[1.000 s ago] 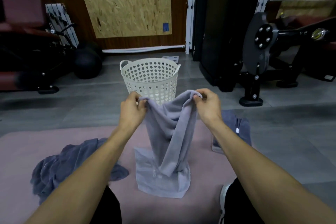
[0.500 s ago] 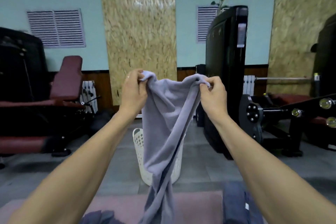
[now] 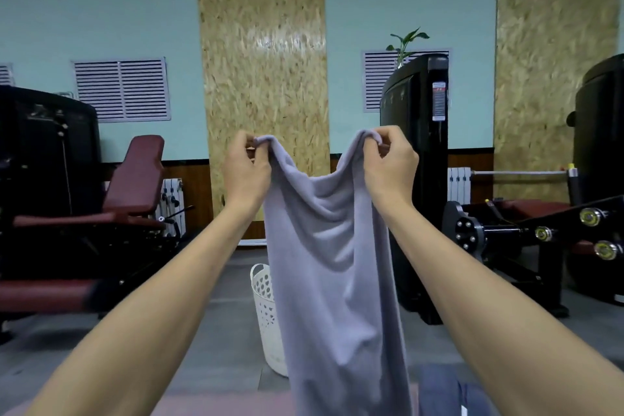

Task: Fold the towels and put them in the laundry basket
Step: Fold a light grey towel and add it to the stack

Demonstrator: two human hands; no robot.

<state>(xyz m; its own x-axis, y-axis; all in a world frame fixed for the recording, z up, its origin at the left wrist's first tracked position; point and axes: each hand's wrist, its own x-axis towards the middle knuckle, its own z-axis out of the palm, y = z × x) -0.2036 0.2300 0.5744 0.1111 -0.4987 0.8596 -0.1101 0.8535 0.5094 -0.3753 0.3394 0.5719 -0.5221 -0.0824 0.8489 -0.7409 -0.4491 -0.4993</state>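
— Grey towel hangs over the laundry basket, left hand and right hand pinching its top corners. Which step?
— Opening it out, seemingly. Next, bring corners together evenly.

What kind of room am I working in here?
Most likely a gym: a padded maroon bench on the left, a black weight machine on the right, and a barbell behind it. The hands hold up a towel.
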